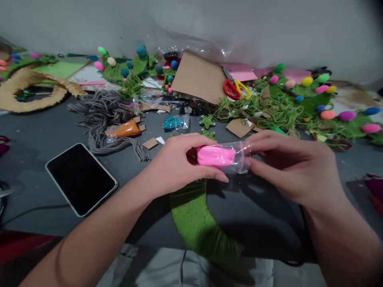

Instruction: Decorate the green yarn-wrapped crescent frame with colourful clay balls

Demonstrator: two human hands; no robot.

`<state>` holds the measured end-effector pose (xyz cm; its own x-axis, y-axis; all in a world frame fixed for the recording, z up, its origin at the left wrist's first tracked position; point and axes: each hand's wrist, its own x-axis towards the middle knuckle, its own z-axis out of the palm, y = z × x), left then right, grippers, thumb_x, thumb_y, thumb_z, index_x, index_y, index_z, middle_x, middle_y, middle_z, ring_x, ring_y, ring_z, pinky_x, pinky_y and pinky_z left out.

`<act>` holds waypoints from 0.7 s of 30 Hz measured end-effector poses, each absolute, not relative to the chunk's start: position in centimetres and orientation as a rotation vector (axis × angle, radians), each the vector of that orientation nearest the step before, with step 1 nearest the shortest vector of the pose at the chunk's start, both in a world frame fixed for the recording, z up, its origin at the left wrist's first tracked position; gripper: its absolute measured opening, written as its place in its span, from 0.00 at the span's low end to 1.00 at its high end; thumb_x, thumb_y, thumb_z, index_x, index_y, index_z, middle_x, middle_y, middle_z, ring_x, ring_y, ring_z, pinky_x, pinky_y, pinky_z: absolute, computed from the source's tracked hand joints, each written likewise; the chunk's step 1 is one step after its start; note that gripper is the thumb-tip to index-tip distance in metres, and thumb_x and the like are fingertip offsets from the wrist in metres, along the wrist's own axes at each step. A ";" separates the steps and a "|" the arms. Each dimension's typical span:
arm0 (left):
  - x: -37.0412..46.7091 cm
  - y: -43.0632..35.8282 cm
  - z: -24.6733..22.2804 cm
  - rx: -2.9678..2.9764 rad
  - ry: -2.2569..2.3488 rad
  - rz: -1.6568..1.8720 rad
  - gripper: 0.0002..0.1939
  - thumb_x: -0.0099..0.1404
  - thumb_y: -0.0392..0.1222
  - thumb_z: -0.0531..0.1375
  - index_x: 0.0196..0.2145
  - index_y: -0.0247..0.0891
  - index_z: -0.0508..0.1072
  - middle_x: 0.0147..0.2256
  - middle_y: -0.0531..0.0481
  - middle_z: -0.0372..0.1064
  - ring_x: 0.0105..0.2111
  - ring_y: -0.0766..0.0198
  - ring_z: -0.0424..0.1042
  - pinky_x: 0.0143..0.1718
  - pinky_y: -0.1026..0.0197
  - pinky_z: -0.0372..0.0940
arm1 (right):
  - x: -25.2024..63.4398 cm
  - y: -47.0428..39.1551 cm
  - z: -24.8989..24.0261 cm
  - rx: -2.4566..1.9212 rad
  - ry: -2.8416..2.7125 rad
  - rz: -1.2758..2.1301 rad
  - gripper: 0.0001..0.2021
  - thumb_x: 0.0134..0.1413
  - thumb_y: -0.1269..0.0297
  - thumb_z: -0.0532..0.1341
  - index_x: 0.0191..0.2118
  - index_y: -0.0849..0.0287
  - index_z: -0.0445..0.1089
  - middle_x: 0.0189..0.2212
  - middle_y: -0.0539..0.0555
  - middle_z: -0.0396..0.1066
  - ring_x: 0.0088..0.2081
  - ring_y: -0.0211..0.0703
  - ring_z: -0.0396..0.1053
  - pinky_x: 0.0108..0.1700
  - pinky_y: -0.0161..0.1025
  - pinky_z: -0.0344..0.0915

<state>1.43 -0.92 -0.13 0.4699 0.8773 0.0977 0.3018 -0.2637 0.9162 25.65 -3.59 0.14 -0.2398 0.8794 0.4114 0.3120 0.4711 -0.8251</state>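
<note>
Plain grey wall (260, 32) behind dark grey table (143, 223); dim light.

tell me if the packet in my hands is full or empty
Not empty: a pink lump fills most of the packet, toward the left hand.

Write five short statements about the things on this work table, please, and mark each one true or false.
1. The left hand holds a pink packet. True.
2. Both handles of the scissors are blue. False: on the scissors, one handle is red and the other is yellow.
3. The orange packet lies to the left of the teal packet. True.
4. The phone lies to the right of the green wrapped piece. False: the phone is to its left.
5. The fingers of the right hand are at the clear end of the pink packet. True.
</note>
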 end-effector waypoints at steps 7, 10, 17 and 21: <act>1.3 -0.9 -0.1 1.583 0.875 0.813 0.22 0.66 0.49 0.69 0.55 0.38 0.77 0.49 0.44 0.79 0.42 0.60 0.78 0.40 0.61 0.73 | 25.6 -3.5 0.2 -1.020 -1.738 0.863 0.07 0.59 0.69 0.70 0.41 0.49 0.82 0.47 0.55 0.77 0.52 0.50 0.76 0.50 0.45 0.78; 1.5 -0.9 -0.4 1.557 0.889 0.832 0.19 0.71 0.48 0.65 0.55 0.36 0.76 0.47 0.45 0.80 0.39 0.63 0.78 0.39 0.62 0.73 | 25.6 -3.5 0.0 -1.007 -1.765 0.873 0.08 0.56 0.70 0.72 0.40 0.51 0.80 0.48 0.55 0.77 0.52 0.49 0.76 0.51 0.43 0.78; 2.4 -2.5 -0.8 1.759 1.044 0.686 0.16 0.67 0.49 0.67 0.48 0.40 0.75 0.41 0.49 0.78 0.35 0.62 0.76 0.34 0.59 0.70 | 27.1 -3.5 0.9 -1.098 -1.997 0.858 0.00 0.60 0.65 0.71 0.37 0.52 0.81 0.44 0.55 0.80 0.46 0.49 0.79 0.46 0.42 0.78; 3.3 -3.8 -0.5 1.921 1.074 0.492 0.18 0.63 0.47 0.68 0.49 0.42 0.72 0.42 0.50 0.77 0.37 0.58 0.75 0.34 0.58 0.68 | 27.0 -3.8 1.4 -1.011 -2.091 0.855 0.04 0.60 0.67 0.71 0.38 0.49 0.82 0.44 0.53 0.81 0.45 0.48 0.80 0.48 0.43 0.79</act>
